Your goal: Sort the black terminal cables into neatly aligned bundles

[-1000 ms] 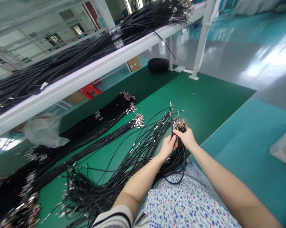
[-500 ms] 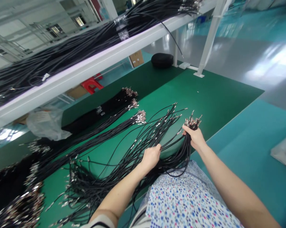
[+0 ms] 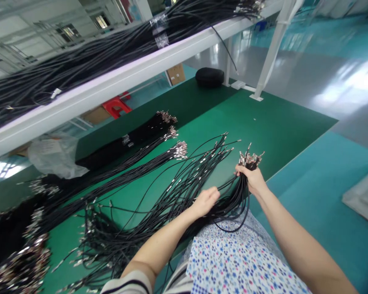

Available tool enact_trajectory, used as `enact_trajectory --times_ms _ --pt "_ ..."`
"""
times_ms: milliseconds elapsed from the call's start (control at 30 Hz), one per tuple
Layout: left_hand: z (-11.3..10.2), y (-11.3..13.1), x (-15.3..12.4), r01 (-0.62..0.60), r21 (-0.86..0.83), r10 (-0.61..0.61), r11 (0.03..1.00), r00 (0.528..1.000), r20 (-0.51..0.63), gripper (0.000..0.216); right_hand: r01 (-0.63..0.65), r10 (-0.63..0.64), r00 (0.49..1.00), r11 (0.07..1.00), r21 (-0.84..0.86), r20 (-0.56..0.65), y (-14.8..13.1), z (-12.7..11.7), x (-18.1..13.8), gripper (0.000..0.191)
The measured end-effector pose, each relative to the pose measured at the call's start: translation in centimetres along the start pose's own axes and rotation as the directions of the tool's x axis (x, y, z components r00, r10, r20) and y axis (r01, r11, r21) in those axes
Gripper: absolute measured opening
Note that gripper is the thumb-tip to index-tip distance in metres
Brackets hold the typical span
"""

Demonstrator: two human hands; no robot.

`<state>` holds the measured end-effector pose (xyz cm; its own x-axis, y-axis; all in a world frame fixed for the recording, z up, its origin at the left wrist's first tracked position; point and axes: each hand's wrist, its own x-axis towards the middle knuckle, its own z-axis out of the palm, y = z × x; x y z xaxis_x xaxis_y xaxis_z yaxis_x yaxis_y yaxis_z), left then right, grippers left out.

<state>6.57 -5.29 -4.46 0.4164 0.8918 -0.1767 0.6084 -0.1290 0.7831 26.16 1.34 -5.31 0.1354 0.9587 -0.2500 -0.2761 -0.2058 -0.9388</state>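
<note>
My right hand (image 3: 253, 178) is closed around a bundle of thin black cables (image 3: 239, 196) just below their metal end connectors (image 3: 250, 158), near the front right of the green table (image 3: 272, 122). The bundle droops from that hand toward my lap. My left hand (image 3: 206, 201) hovers over a loose fan of black cables (image 3: 184, 179) spread on the table, fingers slightly curled and touching the strands. I cannot see anything gripped in it.
More cable bunches (image 3: 147, 136) with metal ends lie to the left, and a tangled heap (image 3: 25, 253) fills the near left. A white shelf rail (image 3: 110, 87) above carries long cables. A plastic bag (image 3: 54, 155) and a black pouch (image 3: 209, 76) sit at the back.
My hands have come apart: the right has carried the bundle to the right, and the left has let go of it and dropped onto the loose cables.
</note>
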Motion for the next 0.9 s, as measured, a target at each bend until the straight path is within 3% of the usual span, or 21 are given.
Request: enact_trajectory --times_ms 67,133,267,400,633,733,833,900 --pt "0.1 0.4 1.1 0.050 -0.143 -0.077 0.988 0.978 -0.193 0.045 0.012 -0.013 0.999 1.000 0.025 0.038 -0.2 0.2 -0.1 0.016" --pt "0.7 1.3 2.5 0.055 -0.120 -0.082 0.991 0.968 -0.237 0.042 0.025 -0.028 0.998 0.998 0.058 0.059 -0.5 0.4 -0.2 0.017" --pt "2.9 2.9 4.8 0.036 0.021 -0.037 0.999 0.998 0.050 0.041 0.027 -0.038 0.995 0.993 0.118 0.092 -0.8 0.3 -0.8 0.019" --pt "4.0 2.9 5.7 0.074 -0.016 -0.073 0.997 0.995 0.062 0.048 -0.012 -0.005 0.992 0.991 0.131 0.127 -0.6 -0.8 -1.3 0.020" --pt "3.8 2.1 6.3 0.176 -0.278 -0.131 0.944 0.976 0.173 0.057 -0.058 0.022 0.960 0.991 0.123 0.279 -0.9 -1.3 -1.3 0.022" --pt "3.1 2.7 6.2 0.059 -0.141 -0.025 0.988 0.971 0.236 0.049 -0.081 0.040 0.947 0.990 0.114 0.319 -0.6 -1.6 -1.1 0.016" --pt "2.0 2.4 6.8 -0.067 0.035 0.050 0.997 0.931 0.362 0.044 -0.133 0.091 0.965 0.978 0.160 0.248 0.4 -2.7 -0.6 0.017" --pt "1.3 1.1 7.9 -0.069 0.176 0.023 0.982 0.967 0.254 0.038 -0.186 0.161 0.979 0.958 0.219 0.128 1.5 -3.8 -0.2 0.027"
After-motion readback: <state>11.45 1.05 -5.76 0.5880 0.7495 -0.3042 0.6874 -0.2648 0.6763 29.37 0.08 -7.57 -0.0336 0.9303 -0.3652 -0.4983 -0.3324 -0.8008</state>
